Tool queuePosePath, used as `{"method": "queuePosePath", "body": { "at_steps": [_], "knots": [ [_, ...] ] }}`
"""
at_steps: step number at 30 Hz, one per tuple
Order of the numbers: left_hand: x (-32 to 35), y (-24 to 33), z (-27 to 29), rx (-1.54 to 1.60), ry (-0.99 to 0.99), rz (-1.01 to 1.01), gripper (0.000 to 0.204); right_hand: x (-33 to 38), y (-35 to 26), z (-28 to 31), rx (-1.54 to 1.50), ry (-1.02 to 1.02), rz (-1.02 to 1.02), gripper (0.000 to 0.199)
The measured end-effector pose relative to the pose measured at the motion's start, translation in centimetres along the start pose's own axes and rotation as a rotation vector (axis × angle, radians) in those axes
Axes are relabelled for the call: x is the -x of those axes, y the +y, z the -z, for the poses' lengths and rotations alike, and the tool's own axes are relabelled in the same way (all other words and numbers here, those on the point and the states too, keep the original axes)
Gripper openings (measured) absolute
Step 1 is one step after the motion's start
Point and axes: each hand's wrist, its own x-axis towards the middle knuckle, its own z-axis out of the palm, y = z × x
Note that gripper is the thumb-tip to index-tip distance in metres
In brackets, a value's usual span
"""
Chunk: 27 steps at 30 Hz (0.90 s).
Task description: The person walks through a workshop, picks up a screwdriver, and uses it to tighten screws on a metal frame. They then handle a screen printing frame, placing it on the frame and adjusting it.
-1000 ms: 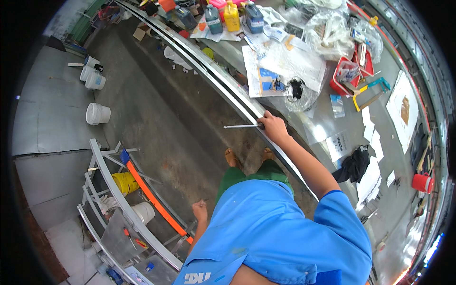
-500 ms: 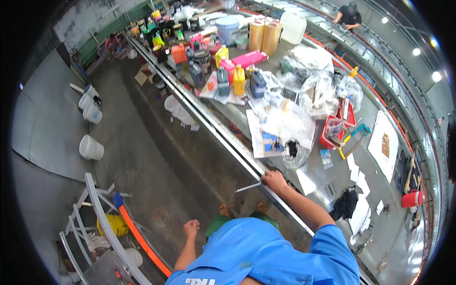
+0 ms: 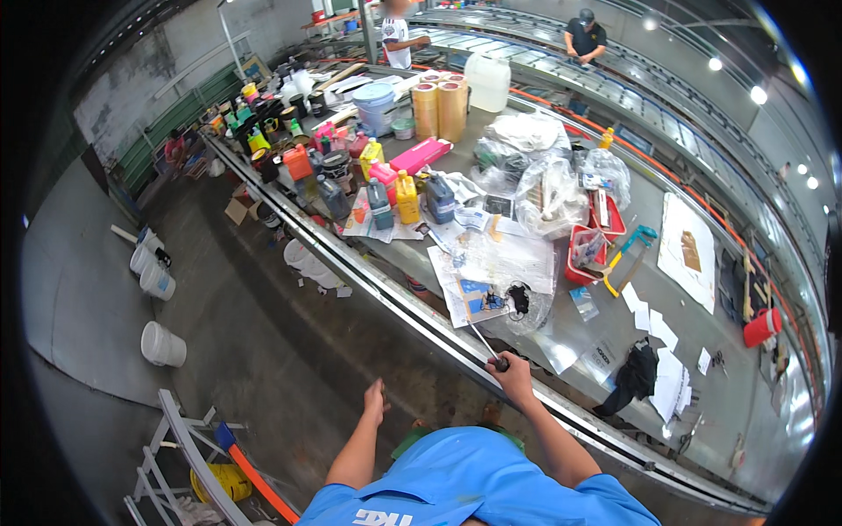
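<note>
Screwdriver has swung from over floor to tabletop's near edge; right hand clenched around black handle; left hand apart, cannot tell if spread.

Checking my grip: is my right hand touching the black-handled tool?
Touching: the head view shows your right hand closed on the black-handled tool at its dark end.

Dark floor, stained wall, bright lamps
</note>
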Motion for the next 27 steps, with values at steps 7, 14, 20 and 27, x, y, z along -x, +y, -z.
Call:
{"method": "queuePosePath", "body": {
  "at_steps": [7,14,20,27],
  "knots": [
    [-1.7,7.1,-4.8,-0.317,0.391,-0.729,0.021,3.8,-2.9,1.1,-0.221,-0.032,-0.117,0.019],
    [-3.4,5.0,-4.6,-0.039,0.187,-0.560,0.031,5.9,-2.5,0.4,-0.204,-0.118,-0.157,0.020],
    [-0.9,8.8,-5.6,-0.022,0.098,-0.436,0.033,5.3,-2.1,1.2,-0.222,-0.124,-0.187,0.021],
    [8.3,11.5,-7.5,-0.168,-0.354,-0.505,0.024,4.0,-5.7,1.5,-0.395,-0.160,-0.157,0.022]
  ]
}}
